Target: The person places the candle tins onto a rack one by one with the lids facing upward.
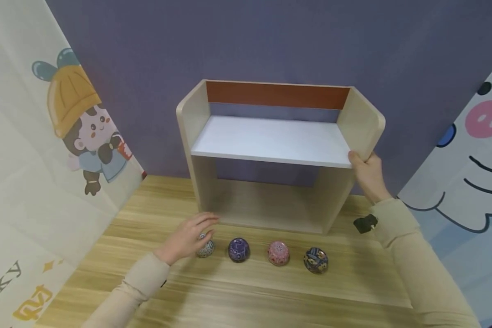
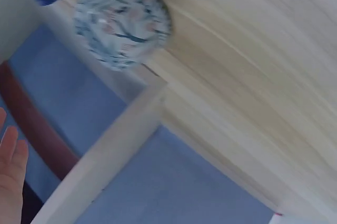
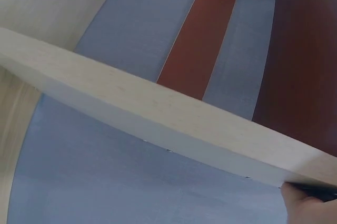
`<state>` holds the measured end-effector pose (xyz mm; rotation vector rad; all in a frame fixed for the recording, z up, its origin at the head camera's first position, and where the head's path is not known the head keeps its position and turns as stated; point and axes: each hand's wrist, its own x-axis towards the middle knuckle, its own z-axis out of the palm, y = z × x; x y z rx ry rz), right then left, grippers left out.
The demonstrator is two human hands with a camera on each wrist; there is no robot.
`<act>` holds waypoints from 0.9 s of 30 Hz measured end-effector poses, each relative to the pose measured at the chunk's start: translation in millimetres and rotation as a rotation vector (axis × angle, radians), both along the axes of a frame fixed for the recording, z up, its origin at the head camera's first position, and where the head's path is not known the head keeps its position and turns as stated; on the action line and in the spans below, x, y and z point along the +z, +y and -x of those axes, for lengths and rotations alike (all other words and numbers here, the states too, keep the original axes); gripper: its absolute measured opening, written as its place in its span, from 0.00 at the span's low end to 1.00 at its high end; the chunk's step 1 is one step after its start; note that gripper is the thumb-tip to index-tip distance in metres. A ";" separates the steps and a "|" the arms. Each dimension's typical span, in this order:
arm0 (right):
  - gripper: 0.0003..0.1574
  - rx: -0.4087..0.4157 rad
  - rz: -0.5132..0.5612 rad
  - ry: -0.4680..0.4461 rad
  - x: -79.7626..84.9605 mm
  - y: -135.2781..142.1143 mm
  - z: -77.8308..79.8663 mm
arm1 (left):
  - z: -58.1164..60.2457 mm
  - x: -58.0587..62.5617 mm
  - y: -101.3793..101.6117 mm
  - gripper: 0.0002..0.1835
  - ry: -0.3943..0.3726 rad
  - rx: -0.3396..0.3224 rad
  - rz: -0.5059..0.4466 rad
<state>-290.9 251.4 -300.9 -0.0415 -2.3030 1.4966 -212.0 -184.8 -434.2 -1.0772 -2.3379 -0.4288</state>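
"Both hands are at work, the right hand (image 1: 368,175) gripping the right side panel of the shelf unit (image 1: 270,139), thumb in front. And the left?"

"That left hand (image 1: 186,237) has its fingers loosely extended and holds nothing. It hangs over the leftmost bowl (image 1: 206,249), partly hiding it; the left wrist view shows the fingertips apart from the bowl."

"Where does everything stand?"

"On the desk (image 1: 229,300): the shelf unit upright, and in a row just before it the leftmost bowl, then the purple bowl (image 1: 238,249), the pink bowl (image 1: 278,253) and the dark patterned bowl (image 1: 316,260)."

"So what could go wrong?"

"Mostly the grip. It sits high and on one side only, so a pull could swing or tip the unit, and its front edge might shove the bowls."

"And the other side?"

"A careless drop of the left fingers could knock the leftmost bowl into the purple one. The bowls look smooth and rounded, so a glancing touch would probably send one sliding."
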 end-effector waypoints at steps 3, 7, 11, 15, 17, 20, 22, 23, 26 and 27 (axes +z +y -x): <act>0.20 -0.006 -0.006 -0.002 -0.4 0.4 0.5 | 2.4 -5.0 -6.8 0.19 0.033 -0.010 0.088; 0.16 -0.006 0.002 -0.002 -1.1 0.4 1.3 | 3.2 -11.6 -15.0 0.19 0.056 -0.031 0.205; 0.18 -0.008 0.002 -0.006 -1.0 0.5 0.8 | 2.3 -17.1 -20.0 0.21 0.024 -0.019 0.321; 0.23 -0.010 -0.008 -0.009 0.1 0.3 -0.6 | 0.6 -20.7 -21.3 0.22 -0.034 0.007 0.428; 0.24 -0.011 -0.011 -0.009 0.4 0.0 -1.0 | -0.2 -21.7 -21.2 0.22 -0.049 0.008 0.468; 0.24 -0.013 -0.016 -0.011 0.7 -0.5 -1.1 | -0.7 -24.3 -21.0 0.24 -0.043 -0.002 0.513; 0.25 -0.012 -0.020 -0.017 1.0 -0.5 -1.0 | -0.7 -26.2 -20.3 0.26 -0.026 -0.015 0.533; 0.26 -0.012 -0.026 -0.021 1.3 -0.3 -0.9 | -0.7 -27.7 -20.0 0.27 -0.020 -0.018 0.544; 0.29 -0.012 -0.039 -0.032 2.2 0.1 -0.7 | -0.9 -31.9 -19.3 0.29 0.015 -0.012 0.580; 0.30 -0.011 -0.044 -0.036 2.4 0.2 -0.6 | -1.3 -32.9 -18.9 0.29 0.021 -0.008 0.593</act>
